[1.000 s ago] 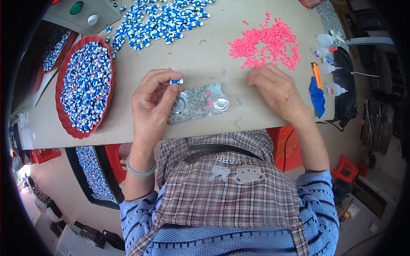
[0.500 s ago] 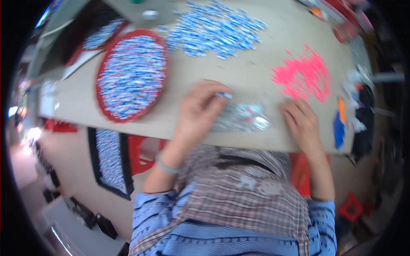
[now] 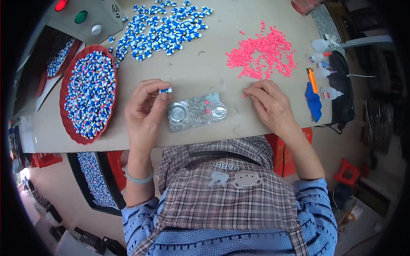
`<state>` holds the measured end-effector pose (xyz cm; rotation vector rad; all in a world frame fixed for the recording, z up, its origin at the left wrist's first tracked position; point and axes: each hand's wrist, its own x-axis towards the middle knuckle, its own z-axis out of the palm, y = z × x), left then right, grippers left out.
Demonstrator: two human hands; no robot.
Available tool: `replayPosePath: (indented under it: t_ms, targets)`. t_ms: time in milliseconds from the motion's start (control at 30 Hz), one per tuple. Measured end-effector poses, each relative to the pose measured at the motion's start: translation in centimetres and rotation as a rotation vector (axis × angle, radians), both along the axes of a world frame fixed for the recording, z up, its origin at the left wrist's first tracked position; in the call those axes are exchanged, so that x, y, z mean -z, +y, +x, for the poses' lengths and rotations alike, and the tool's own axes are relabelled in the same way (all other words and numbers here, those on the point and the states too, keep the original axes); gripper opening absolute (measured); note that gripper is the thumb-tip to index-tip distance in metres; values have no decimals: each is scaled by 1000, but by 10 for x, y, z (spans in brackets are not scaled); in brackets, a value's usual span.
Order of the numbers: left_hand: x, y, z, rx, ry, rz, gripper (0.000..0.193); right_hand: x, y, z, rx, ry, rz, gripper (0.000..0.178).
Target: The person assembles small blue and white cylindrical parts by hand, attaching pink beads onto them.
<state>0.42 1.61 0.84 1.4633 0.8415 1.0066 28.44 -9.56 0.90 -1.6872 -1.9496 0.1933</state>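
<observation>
My left hand [image 3: 143,109] is closed, pinching a small blue-and-white piece [image 3: 165,90] between thumb and index finger. My right hand [image 3: 273,106] holds a tiny pink piece [image 3: 244,96] at its fingertips. Between the hands, a grey speckled slab [image 3: 193,120] lies on the table. On it stand two small clear dishes, a left one [image 3: 178,112] and a right one [image 3: 218,112]. Loose pink bits [image 3: 207,102] show beside the right dish. Beyond my right hand spreads a heap of pink pieces [image 3: 277,53]. Many blue-and-white pieces [image 3: 158,32] are scattered farther back.
A red scalloped tray [image 3: 65,100] full of blue, white and pink pieces stands at left. Behind it is a grey box [image 3: 92,13] with coloured buttons. To the right lie an orange-handled tool [image 3: 312,80], a blue cloth-like piece [image 3: 314,103] and several small bottles [image 3: 331,94].
The view has shifted, moving the scene leftward in the picture. My right hand has drawn back from the pink heap, a pink piece now visible at its fingertips. The left still holds its piece.
</observation>
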Motion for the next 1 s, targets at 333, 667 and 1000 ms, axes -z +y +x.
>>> replayPosePath:
  t_ms: [333,667,1000]
  targets:
    - [6,-7,7,2,34,-15,14,-1,-5,1,-5,-81,-39,16]
    - [-8,-5,19,3,64,139,15,-16,3,1,48,283,-332,10]
    - [-49,-9,80,258,189,622,18,-45,17,-8,-9,1022,-384,6]
